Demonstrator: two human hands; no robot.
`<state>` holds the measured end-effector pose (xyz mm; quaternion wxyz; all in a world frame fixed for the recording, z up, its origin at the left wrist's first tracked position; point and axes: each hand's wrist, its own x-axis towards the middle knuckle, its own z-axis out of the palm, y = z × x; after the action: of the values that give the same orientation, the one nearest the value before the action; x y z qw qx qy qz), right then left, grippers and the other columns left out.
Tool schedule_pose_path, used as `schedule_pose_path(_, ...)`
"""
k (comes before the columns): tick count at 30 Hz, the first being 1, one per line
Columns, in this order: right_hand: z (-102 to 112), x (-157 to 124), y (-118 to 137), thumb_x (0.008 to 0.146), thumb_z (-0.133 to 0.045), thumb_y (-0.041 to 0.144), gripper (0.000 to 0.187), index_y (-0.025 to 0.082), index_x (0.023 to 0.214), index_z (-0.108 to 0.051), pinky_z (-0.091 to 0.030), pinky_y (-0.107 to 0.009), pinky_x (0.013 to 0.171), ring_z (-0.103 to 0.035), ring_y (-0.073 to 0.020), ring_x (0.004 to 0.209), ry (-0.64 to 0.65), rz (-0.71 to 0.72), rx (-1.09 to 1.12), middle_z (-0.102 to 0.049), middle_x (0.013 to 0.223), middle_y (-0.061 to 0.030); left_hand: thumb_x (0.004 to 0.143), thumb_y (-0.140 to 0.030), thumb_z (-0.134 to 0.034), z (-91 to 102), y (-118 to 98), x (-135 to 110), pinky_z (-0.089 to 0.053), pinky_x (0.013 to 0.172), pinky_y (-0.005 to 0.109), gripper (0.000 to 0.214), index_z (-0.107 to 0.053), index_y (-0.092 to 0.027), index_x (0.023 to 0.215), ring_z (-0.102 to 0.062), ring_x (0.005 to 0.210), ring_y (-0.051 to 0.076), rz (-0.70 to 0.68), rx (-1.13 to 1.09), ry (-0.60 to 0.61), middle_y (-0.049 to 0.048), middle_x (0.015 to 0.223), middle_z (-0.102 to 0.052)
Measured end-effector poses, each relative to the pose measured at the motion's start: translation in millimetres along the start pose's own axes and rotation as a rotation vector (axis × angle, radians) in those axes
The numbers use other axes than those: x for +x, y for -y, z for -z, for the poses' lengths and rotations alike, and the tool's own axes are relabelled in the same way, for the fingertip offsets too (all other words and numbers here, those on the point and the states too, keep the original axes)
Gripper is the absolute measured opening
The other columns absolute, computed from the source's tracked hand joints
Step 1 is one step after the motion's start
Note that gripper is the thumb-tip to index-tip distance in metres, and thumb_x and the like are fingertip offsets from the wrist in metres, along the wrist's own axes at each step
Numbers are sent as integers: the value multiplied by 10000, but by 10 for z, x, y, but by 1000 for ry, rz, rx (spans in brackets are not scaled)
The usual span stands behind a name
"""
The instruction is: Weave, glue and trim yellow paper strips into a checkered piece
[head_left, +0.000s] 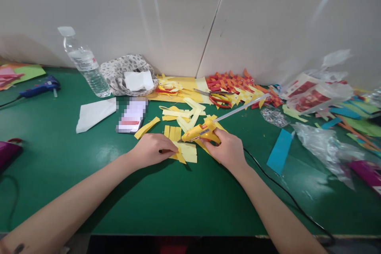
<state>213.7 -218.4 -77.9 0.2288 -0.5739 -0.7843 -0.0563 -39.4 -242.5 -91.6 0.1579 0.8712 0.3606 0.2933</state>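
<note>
My right hand [228, 150] is closed around a yellow hot glue gun [200, 131] whose nozzle points left at a small weave of yellow paper strips [185, 151] on the green table [178, 198]. A clear glue stick [242, 108] juts out of the gun's back toward the upper right. My left hand [153, 149] rests on the weave's left edge, its fingers curled and pinching the strips. More loose yellow strips [181, 116] lie just beyond the gun.
A water bottle [85, 63], a patterned cloth bag [127, 72], a phone [132, 116] and white paper [95, 113] sit at the back left. A blue glue gun [41, 87] lies far left. Scissors [216, 96], woven orange pieces [238, 85], plastic bags [324, 147] and coloured scraps crowd the right. A black cord [285, 192] runs toward the front edge.
</note>
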Motion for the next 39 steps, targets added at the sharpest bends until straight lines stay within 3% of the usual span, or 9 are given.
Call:
schedule_pose_path(6,-19,-3,-8,724,-578,506,334,177,726,-640,-306,-237,469,-542,-148,508,-42,41,18,-593,555,-22,822,-214,-594,-4,1,2,-525,726,241,147,-729,-241,876,-684,810,142,-6,0,-7,-5,879,-745)
schedule_pose_path(11,-25,-2,22,741,-570,495,336,177,806,-656,-309,-235,469,-564,-157,531,-64,26,5,-611,579,-23,822,-218,-596,-9,7,-1,-524,718,237,142,-727,-245,871,-683,798,136,-8,3,-18,-15,868,-745)
schedule_pose_path(25,-40,-6,-10,690,-596,428,244,188,720,-626,-291,-233,465,-541,-151,520,-17,13,-12,-580,554,-11,831,-226,-585,-2,-4,1,-533,718,236,151,-729,-244,874,-686,801,131,-9,16,-14,-8,870,-745)
schedule_pose_path(34,-26,15,-9,684,-590,417,238,195,760,-631,-283,-234,454,-539,-160,517,22,-20,-21,-568,550,-7,826,-223,-590,4,-7,4,-536,723,250,143,-726,-241,870,-687,804,144,-5,6,-13,-5,874,-745)
schedule_pose_path(39,28,22,36,712,-582,441,278,194,832,-624,-325,-238,468,-545,-159,519,8,-110,59,-581,572,-4,833,-213,-569,-16,-24,-2,-540,698,253,137,-695,-232,882,-688,809,148,7,38,-23,-8,872,-739)
